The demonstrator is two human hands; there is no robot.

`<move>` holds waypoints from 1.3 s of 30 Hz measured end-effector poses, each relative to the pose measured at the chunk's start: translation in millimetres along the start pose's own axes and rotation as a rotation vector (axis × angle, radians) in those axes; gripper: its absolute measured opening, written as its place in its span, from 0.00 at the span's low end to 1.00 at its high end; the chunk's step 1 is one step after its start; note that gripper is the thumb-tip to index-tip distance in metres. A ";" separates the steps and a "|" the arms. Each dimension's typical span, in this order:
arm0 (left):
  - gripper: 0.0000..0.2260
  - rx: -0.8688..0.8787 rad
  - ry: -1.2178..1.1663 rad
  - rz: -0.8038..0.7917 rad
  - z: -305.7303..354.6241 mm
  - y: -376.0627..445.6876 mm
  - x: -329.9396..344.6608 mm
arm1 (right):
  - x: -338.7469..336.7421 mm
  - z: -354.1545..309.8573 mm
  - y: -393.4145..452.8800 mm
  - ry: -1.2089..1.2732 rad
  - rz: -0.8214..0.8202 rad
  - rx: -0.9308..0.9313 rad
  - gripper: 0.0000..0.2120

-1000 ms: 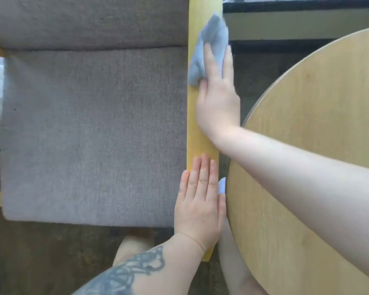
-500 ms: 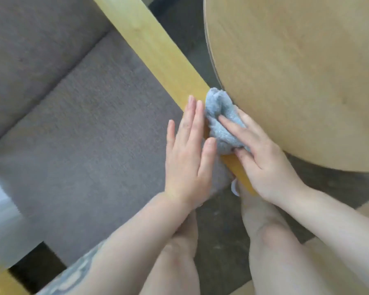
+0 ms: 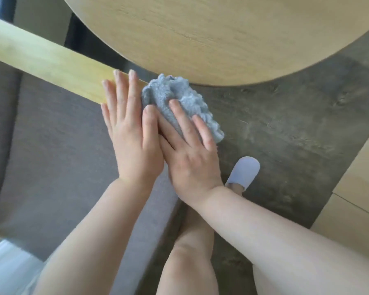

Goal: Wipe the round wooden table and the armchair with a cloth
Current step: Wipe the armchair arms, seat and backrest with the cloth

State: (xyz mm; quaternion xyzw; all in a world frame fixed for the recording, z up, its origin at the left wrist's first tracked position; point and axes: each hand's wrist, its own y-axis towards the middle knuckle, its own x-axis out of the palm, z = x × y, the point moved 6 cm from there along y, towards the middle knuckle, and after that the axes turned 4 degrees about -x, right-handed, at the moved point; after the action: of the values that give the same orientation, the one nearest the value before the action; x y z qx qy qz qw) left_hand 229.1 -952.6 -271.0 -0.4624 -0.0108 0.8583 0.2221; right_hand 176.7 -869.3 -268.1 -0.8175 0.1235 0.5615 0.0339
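Bare forearms rise from the bottom of the frame toward the centre, with a knee showing between them and a pale slipper [image 3: 244, 172] on the dark mottled floor [image 3: 296, 128] just right of the right wrist. The left hand [image 3: 129, 133] lies flat, fingers straight and close together, pressed on the near end of the armchair's wooden armrest [image 3: 51, 62]. Touching it on its right side, the right hand [image 3: 190, 150] also has straight, slightly spread fingers, pressing down on the cloth [image 3: 179, 99] without curling round it. That cloth is a blue-grey, nubbly terry bundle, bunched into a rough wedge; it sits at the very tip of the armrest, partly overhanging toward the floor, just below the rim of the round wooden table [image 3: 222, 35].

The armrest is a smooth, pale yellow plank whose long axis runs from the hands up and away to the upper left of the frame. So the unwiped length, as I judge it, lies up-left of the cloth, and the right hand is the one placed to push it that way. Left of the hands spreads the chair's flat grey woven seat cushion [image 3: 58, 156]. Farthest off, filling the top of the frame, is the table's light, matt, fine-grained top, close to the cloth but not touching it as far as I can tell.
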 end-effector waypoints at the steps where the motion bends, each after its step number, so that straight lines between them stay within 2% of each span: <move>1: 0.26 -0.018 0.041 0.004 -1.7 -1.5 -1.0 | -1.0 9.4 -5.8 0.012 -0.009 -0.052 0.22; 4: 0.27 -0.026 0.142 -0.018 9.8 -18.1 8.3 | -16.8 52.6 -40.6 0.271 0.028 0.001 0.22; 6: 0.28 -0.026 0.103 -0.031 20.8 -31.2 21.0 | -13.3 57.5 -38.3 0.612 0.033 0.189 0.24; 8: 0.28 -0.050 0.015 -0.022 28.7 -37.1 30.8 | -7.5 52.4 -20.4 0.998 0.073 0.457 0.26; 11: 0.25 -0.066 -0.003 -0.015 31.8 -34.9 33.2 | -6.9 47.2 -22.6 1.336 0.197 0.691 0.23; 15: 0.23 0.082 0.084 -0.042 32.6 -42.8 38.7 | -1.7 35.7 -42.5 1.534 0.326 0.913 0.24; 18: 0.23 0.078 0.073 -0.044 35.5 -42.9 42.7 | 5.4 48.3 -20.6 1.766 0.339 1.025 0.22; 21: 0.23 0.269 0.138 -0.184 44.4 -41.6 41.7 | 4.2 34.1 -45.3 2.014 0.306 1.072 0.18; 24: 0.23 0.448 0.283 -0.318 41.7 -38.5 36.9 | -0.2 28.8 -57.9 2.046 0.310 1.082 0.18; 26: 0.24 0.420 0.347 -0.311 36.7 -34.1 34.3 | 1.8 44.2 -37.6 2.085 0.372 1.074 0.20; 27: 0.24 0.390 0.364 -0.290 35.4 -32.3 32.8 | 8.4 47.6 -30.6 2.121 0.420 1.139 0.20; 29: 0.24 0.353 0.380 -0.249 33.4 -29.4 28.9 | 14.0 34.9 -36.4 2.069 0.419 1.163 0.21; 31: 0.24 0.334 0.371 -0.225 28.1 -23.7 25.1 | 0.6 23.2 -52.4 1.813 0.416 1.101 0.23; 32: 0.24 0.325 0.365 -0.216 24.1 -19.4 22.9 | -7.1 28.0 -59.6 1.576 0.412 1.016 0.23; 33: 0.25 0.310 0.359 -0.202 19.0 -14.6 19.6 | -14.3 39.5 -58.1 1.320 0.401 0.841 0.23; 36: 0.26 0.140 0.292 -0.090 -9.6 5.1 -2.4 | -22.3 42.2 -23.5 0.550 0.153 0.075 0.20; 39: 0.26 -0.050 0.093 0.021 -34.9 18.4 -19.6 | -4.5 27.1 -30.2 0.100 -0.151 -0.562 0.19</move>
State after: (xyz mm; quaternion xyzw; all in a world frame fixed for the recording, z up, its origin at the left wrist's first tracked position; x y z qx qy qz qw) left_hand 259.4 -983.3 -279.6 -0.5074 -0.0171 0.8376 0.2017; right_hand 157.8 -834.1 -276.4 -0.8283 -0.0966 0.5288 -0.1581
